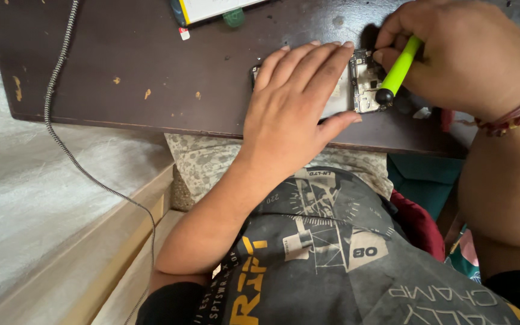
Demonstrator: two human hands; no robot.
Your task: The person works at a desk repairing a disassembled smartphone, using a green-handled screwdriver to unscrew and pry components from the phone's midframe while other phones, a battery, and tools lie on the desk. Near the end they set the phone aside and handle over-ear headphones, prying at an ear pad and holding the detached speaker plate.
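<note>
My left hand [299, 96] lies flat, fingers together, pressing down on an opened phone [365, 81] that rests on a dark brown table [139, 60]. Most of the phone is hidden under the palm; its exposed circuit board shows at the right end. My right hand [464, 54] grips a lime-green screwdriver [398, 71] with a black end cap, held slanted over the board. The tip is hidden behind the fingers. A beaded bracelet [516, 117] sits on my right wrist.
A braided grey cable [61, 72] runs down the table's left side and off its front edge. A white and yellow box [212, 9] lies at the back edge. A patterned cushion [212, 159] sits under the table, above my lap.
</note>
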